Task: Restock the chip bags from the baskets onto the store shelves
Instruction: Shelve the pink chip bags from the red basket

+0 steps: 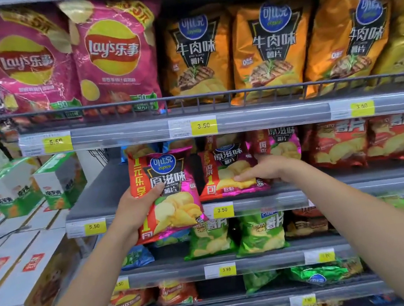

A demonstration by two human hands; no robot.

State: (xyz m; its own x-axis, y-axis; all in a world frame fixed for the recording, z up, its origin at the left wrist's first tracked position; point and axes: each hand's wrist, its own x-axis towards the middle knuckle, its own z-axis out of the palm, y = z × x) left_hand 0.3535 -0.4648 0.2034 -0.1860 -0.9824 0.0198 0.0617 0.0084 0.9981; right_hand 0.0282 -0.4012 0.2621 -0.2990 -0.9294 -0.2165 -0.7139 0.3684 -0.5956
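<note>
One red-and-magenta foil chip bag (169, 193), gripped upright by my left hand (136, 208), hangs left of the shelved twin bag (226, 165) that my flat right hand (269, 169) presses.

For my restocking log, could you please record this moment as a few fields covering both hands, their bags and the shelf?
left hand: grips magenta chip bag, upright, in front of the shelf edge
right hand: fingers straight, resting on matching bag already on the shelf
middle shelf: grey, bare stretch at its left
price tags: 5.50 tag and 3.50 tag on its front edge
shelf above: pink Lay's bags, orange bags
</note>
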